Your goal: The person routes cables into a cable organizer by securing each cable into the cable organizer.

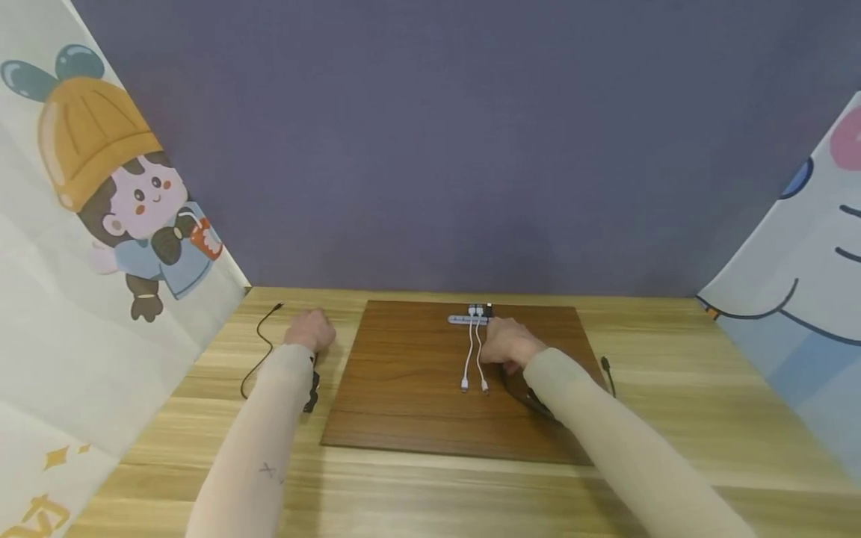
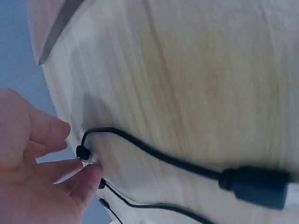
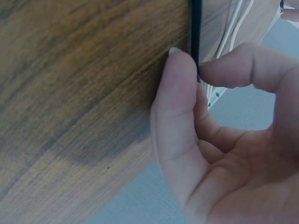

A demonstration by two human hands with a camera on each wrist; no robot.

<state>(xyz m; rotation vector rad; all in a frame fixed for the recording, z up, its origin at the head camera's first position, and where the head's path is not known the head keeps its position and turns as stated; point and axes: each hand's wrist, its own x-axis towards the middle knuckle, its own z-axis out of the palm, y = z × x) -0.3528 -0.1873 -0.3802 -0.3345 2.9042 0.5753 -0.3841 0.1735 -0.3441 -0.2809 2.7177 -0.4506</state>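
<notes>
In the right wrist view, my right hand [image 3: 233,135] pinches a black cable [image 3: 195,32] between thumb and fingertip. The head view shows this right hand [image 1: 510,344] over a brown wooden board, just right of a pale cable-clip strip [image 1: 457,320]. Two white cables [image 1: 468,351] run from the strip down the board. A black plug [image 1: 489,308] stands at the strip's right end. On the left, my left hand [image 1: 311,330] rests by black cables; in its wrist view, loosely bent fingertips lie beside the small connector of one black cable [image 2: 154,151], with no clear grip.
The brown board [image 1: 397,403] lies on a light wooden table [image 1: 417,493]. A thin black cable [image 1: 258,366] curves along the table's left; another black connector [image 1: 605,365] lies right of the board. A dark partition [image 1: 457,149] stands behind, with printed sheets at both sides.
</notes>
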